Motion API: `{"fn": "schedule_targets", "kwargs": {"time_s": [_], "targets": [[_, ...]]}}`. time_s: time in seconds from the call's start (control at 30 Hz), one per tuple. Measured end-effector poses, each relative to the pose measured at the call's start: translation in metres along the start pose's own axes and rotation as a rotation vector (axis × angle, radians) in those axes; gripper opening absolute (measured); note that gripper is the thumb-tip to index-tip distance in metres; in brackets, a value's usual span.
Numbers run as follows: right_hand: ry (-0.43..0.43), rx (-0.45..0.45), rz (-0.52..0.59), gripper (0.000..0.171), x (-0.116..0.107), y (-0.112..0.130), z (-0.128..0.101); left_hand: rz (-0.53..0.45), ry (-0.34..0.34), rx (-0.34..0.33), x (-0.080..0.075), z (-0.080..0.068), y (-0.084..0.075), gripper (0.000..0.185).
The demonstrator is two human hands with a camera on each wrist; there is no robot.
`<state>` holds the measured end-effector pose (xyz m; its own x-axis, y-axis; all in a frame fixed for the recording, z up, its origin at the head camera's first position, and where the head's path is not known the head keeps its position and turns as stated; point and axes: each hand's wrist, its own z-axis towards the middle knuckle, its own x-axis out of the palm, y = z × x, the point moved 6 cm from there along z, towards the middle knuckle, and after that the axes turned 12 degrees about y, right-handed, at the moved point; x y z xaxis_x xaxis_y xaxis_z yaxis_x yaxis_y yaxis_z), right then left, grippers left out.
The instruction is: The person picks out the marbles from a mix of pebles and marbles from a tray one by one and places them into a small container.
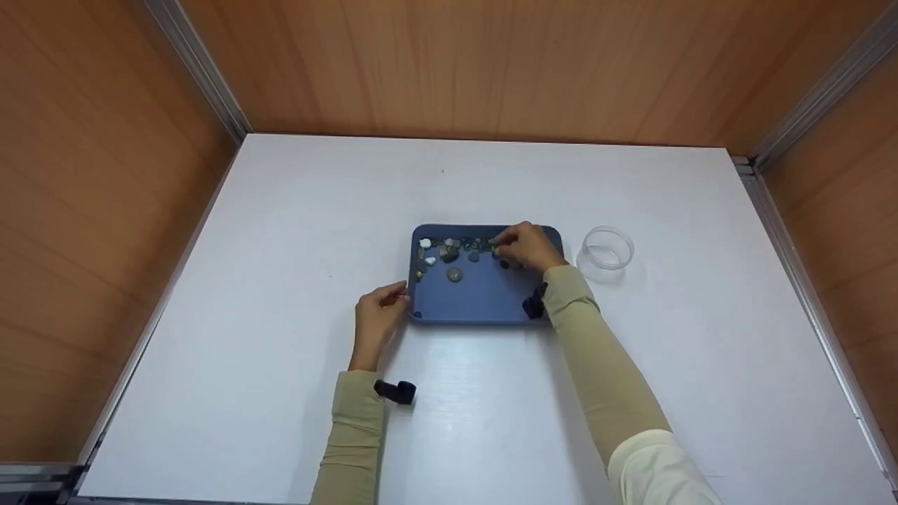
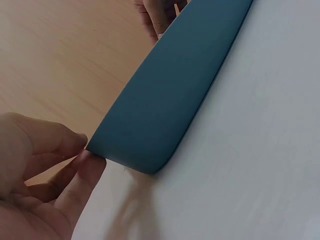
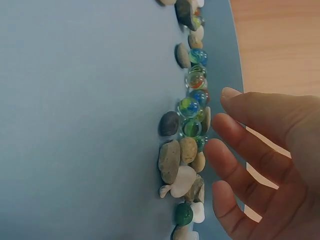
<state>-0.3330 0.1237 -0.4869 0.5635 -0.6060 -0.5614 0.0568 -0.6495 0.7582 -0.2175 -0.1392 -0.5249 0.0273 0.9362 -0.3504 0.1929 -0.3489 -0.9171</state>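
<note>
A blue tray [image 1: 477, 298] lies mid-table, with marbles and pebbles [image 1: 449, 252] strewn along its far rim. My left hand [image 1: 382, 301] is at the tray's near-left corner. In the left wrist view its thumb and forefinger [image 2: 87, 150] pinch the rim of the tray's outer wall [image 2: 175, 85]. My right hand [image 1: 515, 245] hovers over the far right of the tray. The right wrist view shows its fingers [image 3: 240, 140] loosely straight and holding nothing, just beside glass marbles [image 3: 190, 107] and pebbles [image 3: 170, 160] on the tray floor [image 3: 75, 125].
A clear plastic cup [image 1: 605, 249] stands upright just right of the tray. The white table [image 1: 280, 245] is boxed in by wooden walls [image 1: 456, 63] at the back and both sides, with metal rails [image 1: 807, 280] along the edges.
</note>
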Motion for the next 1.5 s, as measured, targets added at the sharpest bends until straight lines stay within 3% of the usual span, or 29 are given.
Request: {"fn": "schedule_targets", "kwargs": {"time_s": [0.33, 0.8, 1.27, 1.5], "targets": [[-0.002, 0.006, -0.054, 0.028, -0.002, -0.002, 0.0, -0.012, 0.007, 0.016, -0.001, -0.002, -0.002, 0.028], [0.03, 0.027, -0.133, 0.021, 0.007, -0.003, -0.004, -0.029, 0.028, -0.039, 0.0, -0.011, 0.004, 0.027], [0.02, 0.057, -0.109, 0.024, 0.015, -0.005, -0.001, -0.028, 0.053, -0.042, -0.002, -0.009, 0.006, 0.027], [-0.012, 0.09, -0.165, 0.024, 0.017, -0.005, -0.001, -0.025, 0.087, -0.056, -0.005, -0.006, 0.006, 0.027]]}}
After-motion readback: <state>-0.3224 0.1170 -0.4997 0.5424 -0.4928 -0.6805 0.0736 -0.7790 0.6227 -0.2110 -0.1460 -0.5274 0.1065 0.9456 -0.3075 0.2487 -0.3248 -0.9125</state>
